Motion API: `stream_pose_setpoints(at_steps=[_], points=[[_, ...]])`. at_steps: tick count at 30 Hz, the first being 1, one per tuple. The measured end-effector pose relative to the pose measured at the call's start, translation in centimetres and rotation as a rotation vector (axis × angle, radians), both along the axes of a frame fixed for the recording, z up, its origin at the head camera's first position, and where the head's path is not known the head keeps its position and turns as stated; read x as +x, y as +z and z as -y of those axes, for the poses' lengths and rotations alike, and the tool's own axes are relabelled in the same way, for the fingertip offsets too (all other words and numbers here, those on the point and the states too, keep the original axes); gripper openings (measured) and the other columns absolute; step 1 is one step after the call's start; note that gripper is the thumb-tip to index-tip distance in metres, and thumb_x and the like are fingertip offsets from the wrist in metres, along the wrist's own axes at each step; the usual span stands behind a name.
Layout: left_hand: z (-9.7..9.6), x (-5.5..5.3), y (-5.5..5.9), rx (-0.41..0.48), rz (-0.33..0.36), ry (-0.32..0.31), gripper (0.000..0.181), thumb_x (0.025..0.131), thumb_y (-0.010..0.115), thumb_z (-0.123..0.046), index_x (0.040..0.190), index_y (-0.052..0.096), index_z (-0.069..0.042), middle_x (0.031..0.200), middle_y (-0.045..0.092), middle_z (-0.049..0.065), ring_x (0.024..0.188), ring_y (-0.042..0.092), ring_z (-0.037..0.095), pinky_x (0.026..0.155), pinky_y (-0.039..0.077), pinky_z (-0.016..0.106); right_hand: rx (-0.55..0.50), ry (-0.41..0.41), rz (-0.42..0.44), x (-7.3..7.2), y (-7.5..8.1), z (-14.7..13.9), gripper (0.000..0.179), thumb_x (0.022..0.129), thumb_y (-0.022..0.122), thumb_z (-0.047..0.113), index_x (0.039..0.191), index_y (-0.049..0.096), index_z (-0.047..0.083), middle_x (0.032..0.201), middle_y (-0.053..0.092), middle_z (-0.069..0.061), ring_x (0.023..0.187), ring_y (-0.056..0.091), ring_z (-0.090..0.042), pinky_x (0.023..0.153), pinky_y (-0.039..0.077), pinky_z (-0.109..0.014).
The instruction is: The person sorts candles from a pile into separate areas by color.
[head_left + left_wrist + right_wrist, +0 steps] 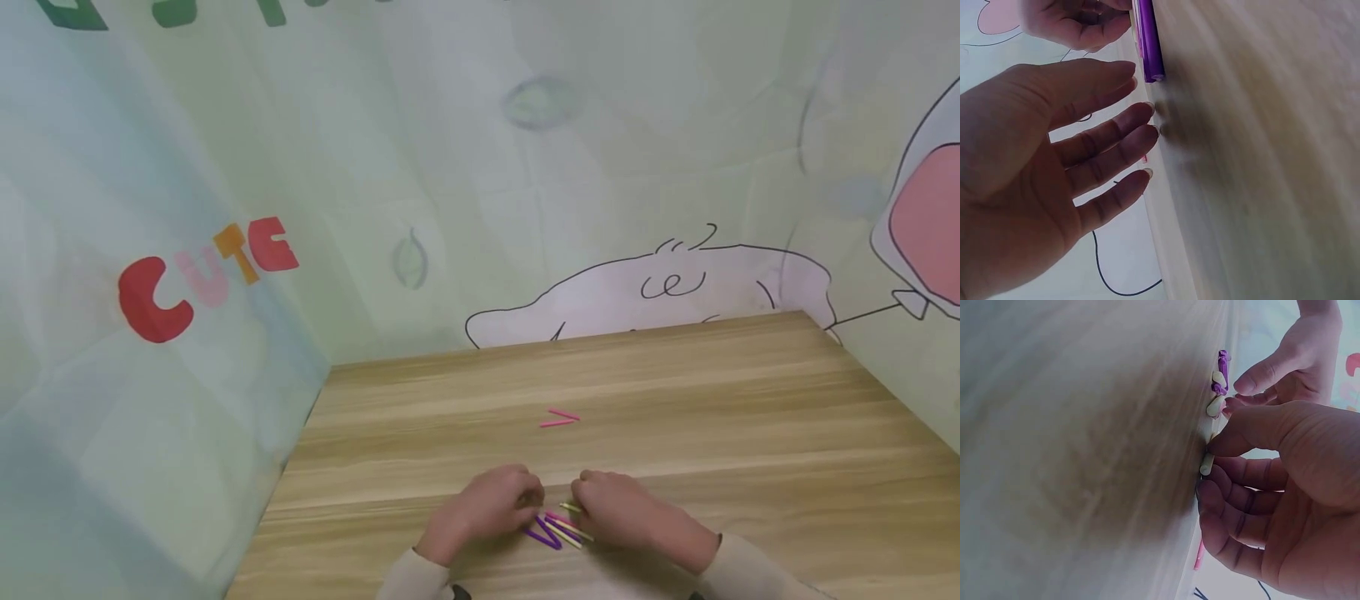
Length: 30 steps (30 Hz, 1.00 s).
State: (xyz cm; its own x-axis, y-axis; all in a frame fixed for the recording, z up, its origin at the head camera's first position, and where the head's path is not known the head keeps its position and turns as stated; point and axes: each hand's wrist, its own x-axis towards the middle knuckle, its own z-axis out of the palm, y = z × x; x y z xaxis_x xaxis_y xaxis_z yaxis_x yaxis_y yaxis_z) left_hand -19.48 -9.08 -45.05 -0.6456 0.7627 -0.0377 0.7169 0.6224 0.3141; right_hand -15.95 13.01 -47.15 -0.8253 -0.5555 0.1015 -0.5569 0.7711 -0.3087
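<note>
A small bunch of thin purple, yellow and pink sticks (551, 537) lies on the table between the hands. My left hand (495, 502) hovers at its left side, fingers loosely bent and apart; in the left wrist view a purple stick (1150, 44) lies just beyond the thumb and fingertips, with nothing in the grasp. On the other side, my right hand (630, 510) pinches a pale yellow stick (1207, 464) low at the tabletop, thumb on it and the other fingers curled. Part of that stick is hidden by the thumb.
Two pink sticks (561, 418) lie farther back in a V shape. The wood-grain table (420, 417) meets a printed cloth backdrop (420, 167) at the back and left.
</note>
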Motion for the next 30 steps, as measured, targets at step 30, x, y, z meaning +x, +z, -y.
stream_pose_setpoints(at_steps=[30], points=[[0.43,0.37,-0.40,0.004,-0.057,-0.023,0.012,0.085,0.075,-0.015,0.095,0.077,-0.020,0.090,0.058,-0.011,0.083,0.053,0.001,0.075,0.045,0.015,-0.070,0.114,0.026,0.21,0.37,0.50,0.016,0.086,0.075,0.018,0.075,0.063,0.018,0.077,0.044,0.011,0.060,0.039,-0.002,0.052,0.039,-0.019]])
